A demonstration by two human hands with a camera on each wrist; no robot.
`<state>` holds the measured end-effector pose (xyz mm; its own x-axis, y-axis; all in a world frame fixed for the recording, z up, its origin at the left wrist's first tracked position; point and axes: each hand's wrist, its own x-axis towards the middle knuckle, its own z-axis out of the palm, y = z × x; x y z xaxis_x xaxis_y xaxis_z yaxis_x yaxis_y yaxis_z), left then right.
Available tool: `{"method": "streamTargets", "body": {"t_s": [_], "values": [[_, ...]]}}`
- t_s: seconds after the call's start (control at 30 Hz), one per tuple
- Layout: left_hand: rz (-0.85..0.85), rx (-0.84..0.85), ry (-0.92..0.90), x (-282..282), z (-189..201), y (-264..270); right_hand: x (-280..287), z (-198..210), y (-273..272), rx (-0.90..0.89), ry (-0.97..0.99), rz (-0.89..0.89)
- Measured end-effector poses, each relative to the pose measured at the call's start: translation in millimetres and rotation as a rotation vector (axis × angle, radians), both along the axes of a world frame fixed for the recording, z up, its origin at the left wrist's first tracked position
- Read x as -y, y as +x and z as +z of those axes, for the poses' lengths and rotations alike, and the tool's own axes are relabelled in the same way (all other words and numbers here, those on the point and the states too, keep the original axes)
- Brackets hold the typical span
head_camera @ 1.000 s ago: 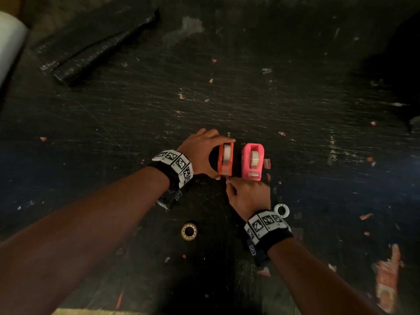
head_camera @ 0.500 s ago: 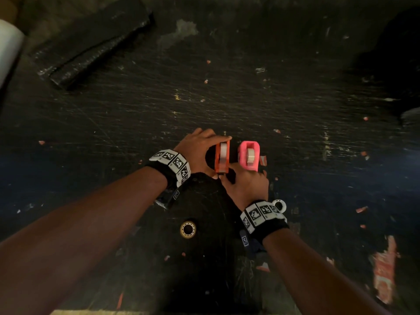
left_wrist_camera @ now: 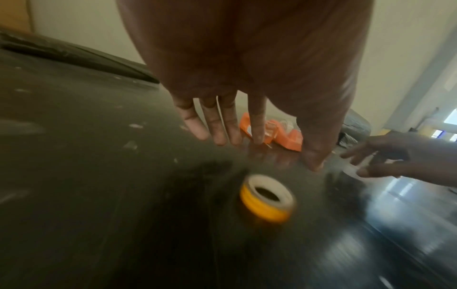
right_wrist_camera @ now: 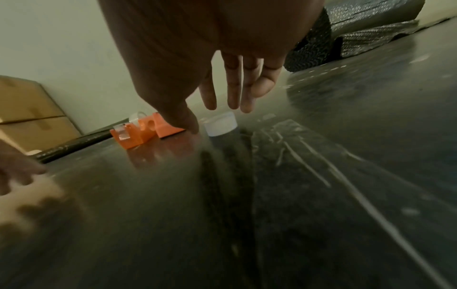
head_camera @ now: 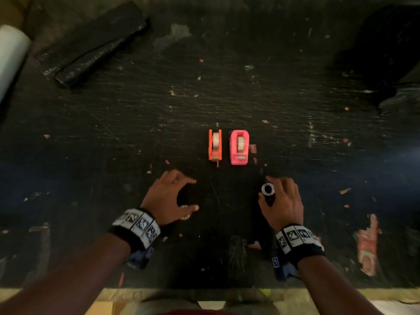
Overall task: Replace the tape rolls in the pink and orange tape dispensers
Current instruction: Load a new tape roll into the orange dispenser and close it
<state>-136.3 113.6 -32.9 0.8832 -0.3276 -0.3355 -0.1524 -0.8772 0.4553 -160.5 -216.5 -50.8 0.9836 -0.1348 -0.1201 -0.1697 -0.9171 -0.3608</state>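
Note:
The orange dispenser [head_camera: 214, 145] and the pink dispenser [head_camera: 239, 147] stand side by side mid-table, each with a tape roll in it, and no hand touches them. My left hand [head_camera: 193, 194] hovers open, fingers straight, over a yellow-sided roll [left_wrist_camera: 268, 199] lying flat, which it half hides in the head view [head_camera: 185, 216]. My right hand [head_camera: 266, 188] is open too, its thumb and fingers spread around a white ring-shaped roll [head_camera: 263, 189] on the table. In the right wrist view the fingers are straight above that white roll [right_wrist_camera: 219, 123]. The wrist views are motion-blurred.
A folded black bundle [head_camera: 95, 42] lies at the far left and a white roll [head_camera: 11, 55] at the left edge. Dark plastic [head_camera: 391, 53] fills the far right. Paper scraps dot the scratched black table [head_camera: 136, 110]. Its near edge [head_camera: 68, 289] is close to my forearms.
Both hands have drawn back from the dispensers toward me. The left hand let go of the orange dispenser. Each hand is now over a loose roll.

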Motion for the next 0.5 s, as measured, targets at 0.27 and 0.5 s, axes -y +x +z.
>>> {"method": "streamTargets", "body": {"t_s": [0.27, 0.5], "values": [[0.144, -0.057, -0.043, -2.5, -16.4, -51.7, -16.6, -4.6, -2.5, -0.075, 0.133, 0.086], [0.304, 0.031, 0.000, -20.1, -7.8, -3.3, -106.5, 6.9, 17.7, -0.091, 0.292, 0.357]]}}
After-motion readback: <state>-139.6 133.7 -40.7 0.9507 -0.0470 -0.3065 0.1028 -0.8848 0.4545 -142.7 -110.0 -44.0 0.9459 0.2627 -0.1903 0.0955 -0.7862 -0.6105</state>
